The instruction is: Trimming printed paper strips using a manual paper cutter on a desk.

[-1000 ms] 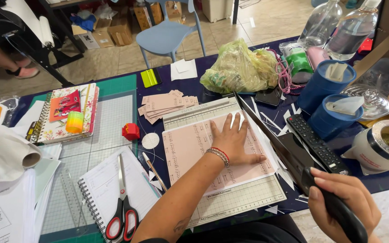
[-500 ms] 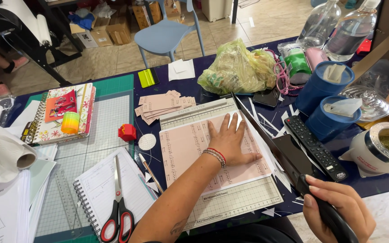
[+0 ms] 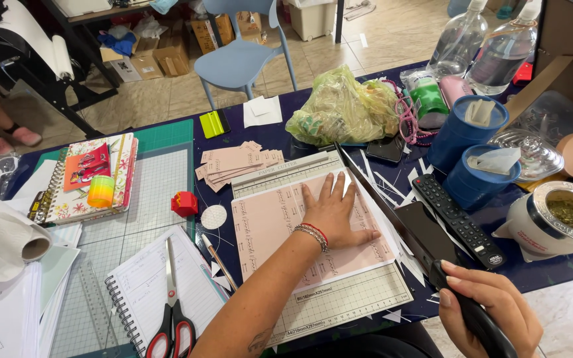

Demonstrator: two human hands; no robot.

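Here, left hand (image 3: 336, 215) flat on pink sheet (image 3: 286, 225), right hand (image 3: 492, 311) closed around cutter handle (image 3: 479, 321) (cups (image 3: 459, 136) paper-stuffed).

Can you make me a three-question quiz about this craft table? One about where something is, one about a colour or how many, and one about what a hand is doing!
1. Where are the scissors?
A. on the spiral notebook
B. on the chair
C. in a cup

2. How many blue cups are there?
A. one
B. two
C. four

3. What is the left hand doing?
A. holding scissors
B. pressing flat on the pink sheet
C. waving in the air

Answers: 1 A, they lie across its page. 2 B, two stand together. 3 B, its fingers are spread on the paper.
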